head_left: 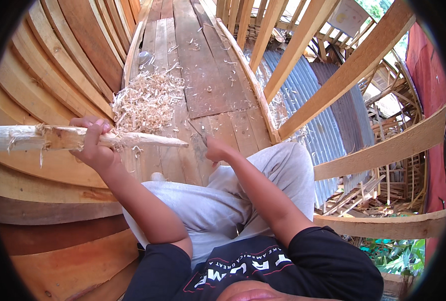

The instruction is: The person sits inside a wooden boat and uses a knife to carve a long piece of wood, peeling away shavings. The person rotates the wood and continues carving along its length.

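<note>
My left hand (96, 148) is closed around a pale wooden pole (145, 139), which lies level across the left side. The pole tapers to a narrow tip pointing right, and rough fibres and curled slivers hang from its surface. Its other end runs out of view at the left edge. To the right of the tip, my right hand (216, 150) grips a knife (197, 130), the thin blade pointing up and left. Blade and pole are apart. The handle is mostly hidden by my fingers.
A heap of wood shavings (147, 100) lies on the plank floor (208, 75) ahead. A small clear container (144, 57) stands beyond it. Wooden boards (47, 65) wall the left; a slatted railing (303, 45) borders the right, with corrugated metal roofing (308, 95) below.
</note>
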`<state>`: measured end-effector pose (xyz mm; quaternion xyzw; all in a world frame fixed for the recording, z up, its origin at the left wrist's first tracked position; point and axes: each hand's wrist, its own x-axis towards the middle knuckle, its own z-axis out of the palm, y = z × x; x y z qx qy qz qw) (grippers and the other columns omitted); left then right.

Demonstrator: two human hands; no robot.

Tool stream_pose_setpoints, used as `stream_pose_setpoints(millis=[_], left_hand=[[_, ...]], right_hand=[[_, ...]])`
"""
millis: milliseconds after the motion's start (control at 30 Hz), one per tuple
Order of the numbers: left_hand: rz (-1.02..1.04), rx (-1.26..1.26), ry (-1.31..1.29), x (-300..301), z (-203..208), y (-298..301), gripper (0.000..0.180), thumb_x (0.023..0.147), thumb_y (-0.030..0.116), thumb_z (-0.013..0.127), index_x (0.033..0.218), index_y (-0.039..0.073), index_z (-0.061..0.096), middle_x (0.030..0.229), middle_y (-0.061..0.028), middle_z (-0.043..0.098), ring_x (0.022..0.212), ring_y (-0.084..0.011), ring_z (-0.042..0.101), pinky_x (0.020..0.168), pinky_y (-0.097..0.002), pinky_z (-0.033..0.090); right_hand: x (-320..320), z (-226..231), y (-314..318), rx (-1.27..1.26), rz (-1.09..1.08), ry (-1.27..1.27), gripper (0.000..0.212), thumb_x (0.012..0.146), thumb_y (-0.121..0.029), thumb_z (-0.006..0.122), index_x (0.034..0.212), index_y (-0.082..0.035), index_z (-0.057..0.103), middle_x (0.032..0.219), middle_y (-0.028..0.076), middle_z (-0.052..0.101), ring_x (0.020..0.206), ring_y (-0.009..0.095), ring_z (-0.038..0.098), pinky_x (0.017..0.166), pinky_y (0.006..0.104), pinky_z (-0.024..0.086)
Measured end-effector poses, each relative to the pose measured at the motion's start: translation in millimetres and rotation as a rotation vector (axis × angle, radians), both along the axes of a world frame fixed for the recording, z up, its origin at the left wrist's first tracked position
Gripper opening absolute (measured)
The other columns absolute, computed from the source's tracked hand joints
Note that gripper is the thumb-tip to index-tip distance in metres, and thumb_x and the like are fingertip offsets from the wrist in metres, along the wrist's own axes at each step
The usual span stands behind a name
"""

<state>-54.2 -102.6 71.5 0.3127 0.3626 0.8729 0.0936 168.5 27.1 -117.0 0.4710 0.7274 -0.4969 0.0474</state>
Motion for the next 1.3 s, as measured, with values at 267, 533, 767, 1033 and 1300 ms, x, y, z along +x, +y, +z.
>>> stream_pose_setpoints(millis=[267,533,767,1033,1300], left_hand=[[-0.094,0.082,0.076,16,17,-12,0.018,0.07,-0.003,0.052,0.076,0.008,0.04,0.063,-0.003,0.039,0.06,-0.0126,0.039,0.063,-0.0285,0.037],[-0.062,0.085,0.092,12,21,-29,0.018,0.07,-0.003,0.053,0.077,0.008,0.04,0.062,-0.0032,0.038,0.059,-0.0129,0.037,0.061,-0.0283,0.036],[-0.123,0.084,0.069,17,19,-21,0.017,0.07,-0.001,0.053,0.077,0.009,0.041,0.062,-0.0027,0.039,0.06,-0.0132,0.038,0.063,-0.0293,0.036],[-0.121,0.079,0.088,17,18,-23,0.017,0.069,0.0,0.053,0.077,0.009,0.04,0.061,-0.0027,0.038,0.06,-0.0134,0.038,0.063,-0.0292,0.035],[-0.062,0.092,0.079,18,20,-20,0.018,0.069,0.0,0.054,0.076,0.007,0.039,0.059,-0.0033,0.038,0.057,-0.0125,0.036,0.061,-0.0279,0.036]], right_hand=[[47,-131,46,0.464,-0.387,-0.509,0.068,0.074,0.008,0.049,0.138,0.011,0.026,0.091,0.026,0.065,0.084,0.037,0.067,0.052,0.0393,0.056],[-15,-4,-36,0.013,-0.276,-0.045,0.064,0.076,-0.006,0.056,0.131,0.017,0.034,0.095,0.035,0.063,0.07,0.036,0.068,0.059,0.0369,0.056],[-14,-118,-14,0.548,0.184,-0.518,0.066,0.077,-0.002,0.054,0.136,0.008,0.028,0.095,0.029,0.064,0.091,0.041,0.064,0.083,0.0434,0.051],[-40,-68,-44,0.423,-0.299,0.119,0.068,0.077,-0.004,0.054,0.138,0.005,0.026,0.102,0.031,0.061,0.093,0.043,0.062,0.081,0.0428,0.051],[-38,-14,-33,0.0,0.076,-0.052,0.072,0.077,-0.001,0.051,0.141,0.008,0.019,0.099,0.031,0.063,0.089,0.037,0.065,0.076,0.0434,0.05]])
